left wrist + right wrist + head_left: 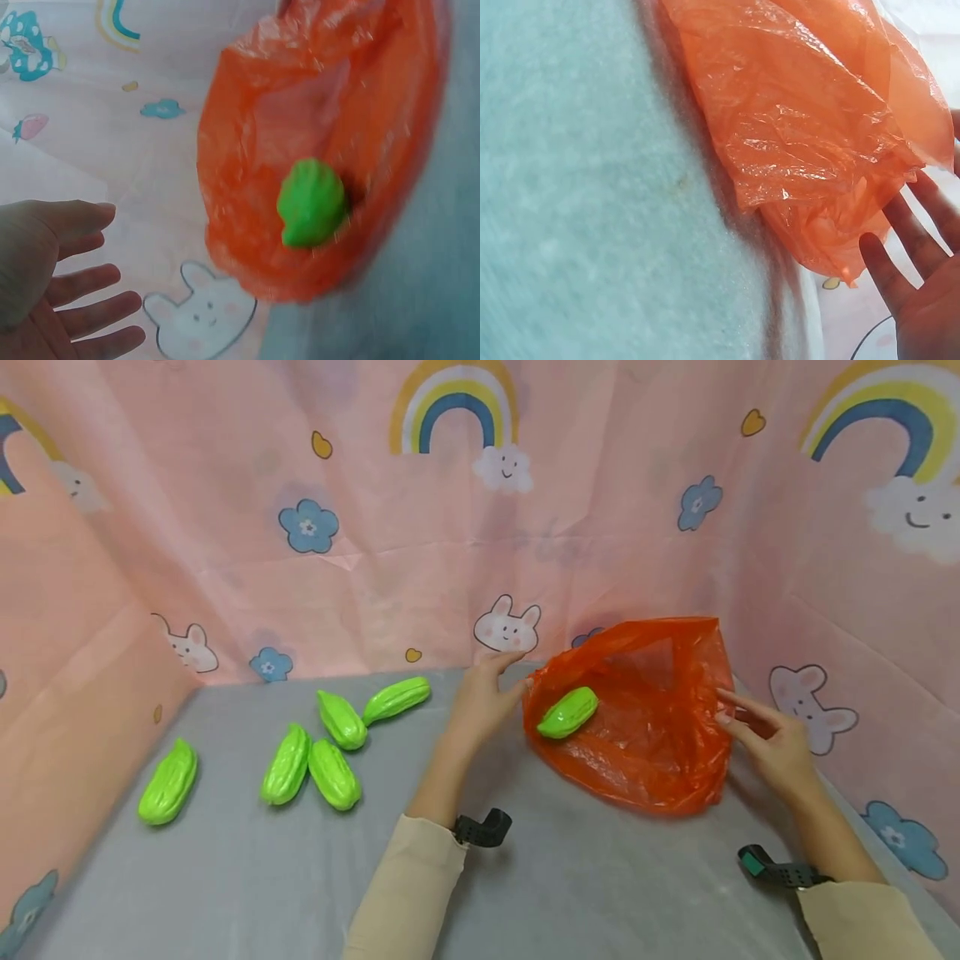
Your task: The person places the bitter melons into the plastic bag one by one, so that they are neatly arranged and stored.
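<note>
An orange-red plastic bag lies on its side at the right of the table, its mouth wide and turned toward the left. Just inside the mouth is a glossy bright green, ridged, gourd-shaped piece, also visible in the left wrist view as a green lump. Beside the bag's left rim, my left hand holds nothing, its fingers extended and spread in the left wrist view. At the bag's right end my right hand has its straight fingers against the plastic; the right wrist view shows some fingertips partly behind the crumpled film.
Several more green gourd-shaped pieces lie on the left half of the grey table: one far left, the others grouped nearer the middle. Pink printed cloth walls the back and both sides.
</note>
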The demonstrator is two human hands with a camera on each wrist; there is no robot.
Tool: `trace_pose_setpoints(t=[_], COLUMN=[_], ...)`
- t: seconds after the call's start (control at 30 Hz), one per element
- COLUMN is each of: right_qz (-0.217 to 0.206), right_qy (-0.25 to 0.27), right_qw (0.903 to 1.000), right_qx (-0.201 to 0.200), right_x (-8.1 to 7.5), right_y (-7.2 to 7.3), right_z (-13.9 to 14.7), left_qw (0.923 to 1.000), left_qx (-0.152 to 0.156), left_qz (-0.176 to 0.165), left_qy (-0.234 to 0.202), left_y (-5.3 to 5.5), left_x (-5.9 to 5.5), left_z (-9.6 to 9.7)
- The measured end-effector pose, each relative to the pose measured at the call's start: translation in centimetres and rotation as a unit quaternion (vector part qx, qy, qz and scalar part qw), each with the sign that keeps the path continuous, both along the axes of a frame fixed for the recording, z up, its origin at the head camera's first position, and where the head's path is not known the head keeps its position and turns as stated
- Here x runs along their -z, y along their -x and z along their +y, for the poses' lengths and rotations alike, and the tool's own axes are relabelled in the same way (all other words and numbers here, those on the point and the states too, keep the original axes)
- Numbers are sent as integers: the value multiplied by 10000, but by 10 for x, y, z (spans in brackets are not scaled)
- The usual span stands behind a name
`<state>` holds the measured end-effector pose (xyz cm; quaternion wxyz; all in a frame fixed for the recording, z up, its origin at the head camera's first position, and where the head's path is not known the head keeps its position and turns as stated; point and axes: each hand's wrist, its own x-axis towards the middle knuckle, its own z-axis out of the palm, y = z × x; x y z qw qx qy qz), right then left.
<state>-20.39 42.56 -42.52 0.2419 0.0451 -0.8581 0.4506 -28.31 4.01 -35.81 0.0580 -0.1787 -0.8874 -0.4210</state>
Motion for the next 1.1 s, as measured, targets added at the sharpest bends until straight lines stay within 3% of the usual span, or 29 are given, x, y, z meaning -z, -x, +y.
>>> trace_pose_setpoints(t=[0.2, 0.37, 0.57, 0.77, 1.1], right_qz=[-296, -735, -1154, -1011, -1076], right_qy=[-212, -585, -952, -955, -964], right_qw=[9993, 9955, 9885, 9897, 9892], right_qx=[-98, -90, -237, -349, -246], right_x=[-7, -15, -18, -18, -17], right_y=[-6, -11, -8, -4, -7], right_z=[1, 0, -3, -5, -7], left_qw=[9992, 9978, 9972, 9970, 9963], left_qx=[-152, -342, -448, -633, -769], left_qz=[237, 230, 161, 97, 112], left_qy=[301, 528, 577, 436, 366], left_y=[6, 6, 9, 16, 27], left_x=[4, 2, 6, 9, 22], left_z=[-23, -43, -77, -96, -103])
